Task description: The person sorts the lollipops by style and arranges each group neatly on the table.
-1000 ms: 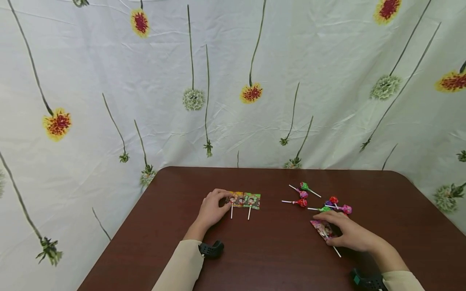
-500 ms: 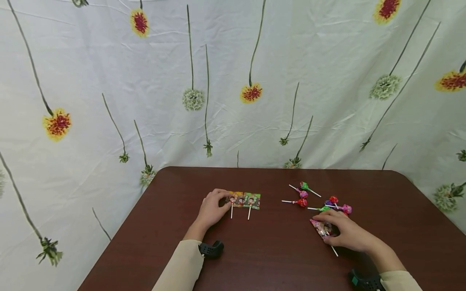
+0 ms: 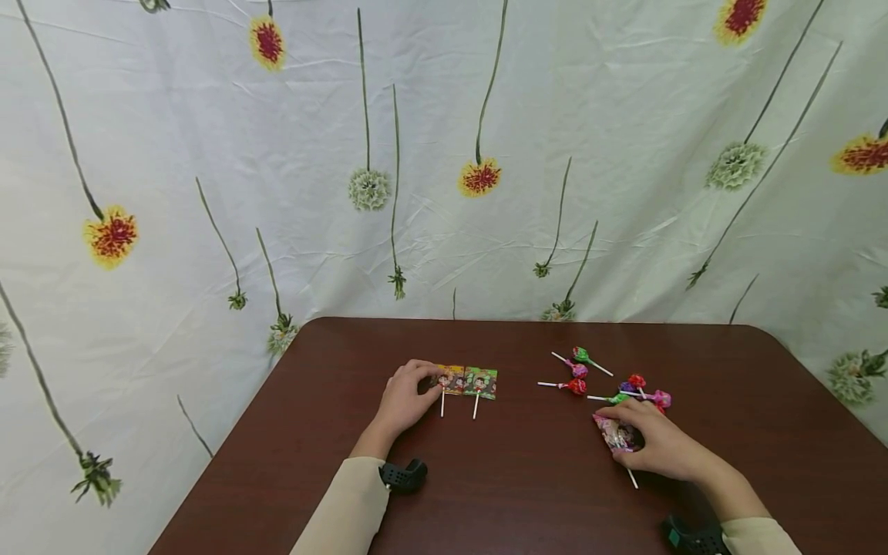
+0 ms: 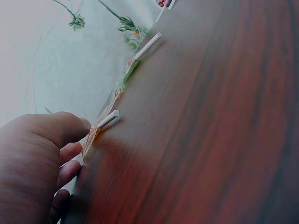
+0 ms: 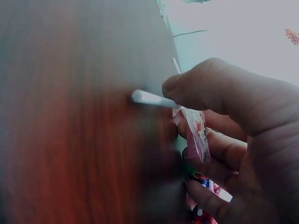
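Observation:
My left hand (image 3: 404,397) pinches the left edge of a flat lollipop in an orange wrapper (image 3: 455,380), its white stick pointing toward me. Right beside that one lies a flat green-wrapped lollipop (image 3: 480,383), stick the same way. In the left wrist view my thumb tip meets the orange wrapper's edge. On the right, my right hand (image 3: 659,441) holds a flat pink-wrapped lollipop (image 3: 613,434) between thumb and fingers, tilted, close over the table. The right wrist view shows its stick (image 5: 152,98) jutting past the thumb; the fingers partly hide the wrapper.
Behind the right hand lie several round lollipops, among them a red one (image 3: 576,386), a green one (image 3: 581,354) and a pink one (image 3: 662,399). The brown table (image 3: 513,478) ends at a flowered white cloth (image 3: 430,247).
My right hand has shifted slightly left and turned the pink lollipop, so its stick end has swung left. The left hand and its two flat lollipops stay in place.

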Demonstrator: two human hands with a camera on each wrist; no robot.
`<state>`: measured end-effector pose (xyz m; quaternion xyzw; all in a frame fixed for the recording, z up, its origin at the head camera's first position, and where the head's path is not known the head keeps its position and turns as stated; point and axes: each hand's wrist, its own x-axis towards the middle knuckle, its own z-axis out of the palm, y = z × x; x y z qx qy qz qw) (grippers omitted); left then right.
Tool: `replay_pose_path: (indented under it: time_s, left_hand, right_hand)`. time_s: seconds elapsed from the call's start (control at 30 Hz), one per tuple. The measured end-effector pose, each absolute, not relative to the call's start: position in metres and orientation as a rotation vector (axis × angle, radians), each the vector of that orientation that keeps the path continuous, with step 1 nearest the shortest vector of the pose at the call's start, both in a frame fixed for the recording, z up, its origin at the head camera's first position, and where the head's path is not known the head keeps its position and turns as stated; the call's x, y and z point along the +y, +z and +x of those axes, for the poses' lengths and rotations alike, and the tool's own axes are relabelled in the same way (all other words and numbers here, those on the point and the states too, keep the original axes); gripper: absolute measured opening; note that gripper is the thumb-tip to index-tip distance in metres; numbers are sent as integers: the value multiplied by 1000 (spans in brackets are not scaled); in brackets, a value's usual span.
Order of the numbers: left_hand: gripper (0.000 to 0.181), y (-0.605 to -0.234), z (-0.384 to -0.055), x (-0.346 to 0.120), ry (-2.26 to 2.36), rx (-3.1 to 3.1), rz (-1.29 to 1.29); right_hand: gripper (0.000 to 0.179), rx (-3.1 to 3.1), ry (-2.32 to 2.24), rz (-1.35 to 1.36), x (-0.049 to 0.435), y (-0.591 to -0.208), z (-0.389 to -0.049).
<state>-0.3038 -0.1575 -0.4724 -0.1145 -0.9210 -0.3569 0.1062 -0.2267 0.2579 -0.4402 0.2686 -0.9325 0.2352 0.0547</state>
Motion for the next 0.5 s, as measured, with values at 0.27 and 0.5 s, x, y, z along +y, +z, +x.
replay_pose_path:
  time_s: [0.27,0.5]
  left_hand:
    - [24,-472,-303,-157,-1038,-2722,-335]
    - [24,-471,-303,-157,-1053,-2720,-337]
  right_hand:
    - [53,-2828,742,782,254,-435,-225]
    - [52,-2803,780,813,247,-432,-228]
